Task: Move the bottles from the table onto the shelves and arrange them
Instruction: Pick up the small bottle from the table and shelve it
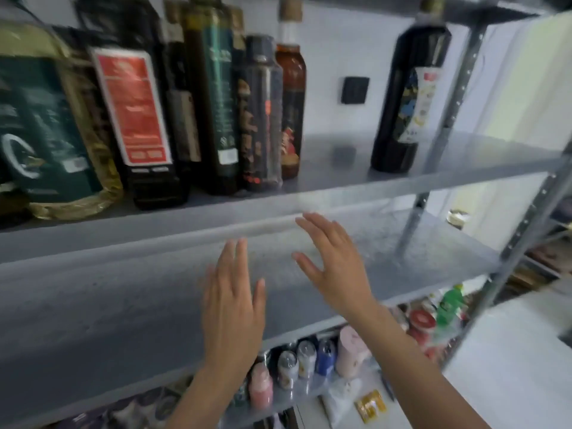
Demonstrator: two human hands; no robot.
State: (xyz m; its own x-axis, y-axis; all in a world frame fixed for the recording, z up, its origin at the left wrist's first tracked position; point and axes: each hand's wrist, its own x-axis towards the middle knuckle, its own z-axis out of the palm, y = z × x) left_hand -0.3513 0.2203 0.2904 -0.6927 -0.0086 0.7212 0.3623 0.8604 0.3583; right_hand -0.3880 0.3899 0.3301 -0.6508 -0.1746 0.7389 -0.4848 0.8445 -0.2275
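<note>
Several bottles stand in a row on the upper grey shelf (340,184): a big oil jug with a green label (46,131), a dark bottle with a red label (136,119), a tall teal-labelled bottle (216,97), a black bottle (261,119) and a brown bottle (291,97). A dark bottle with a patterned label (408,97) stands alone at the right. My left hand (232,308) and my right hand (334,267) hover with straight fingers in front of the middle shelf (108,305), holding nothing.
Cans and small bottles (309,360) fill the lower shelf, with a green bottle (448,308) and a red jar (422,322) to the right. Metal uprights (445,125) frame the rack's right side. A black wall switch (354,89) shows behind the shelf.
</note>
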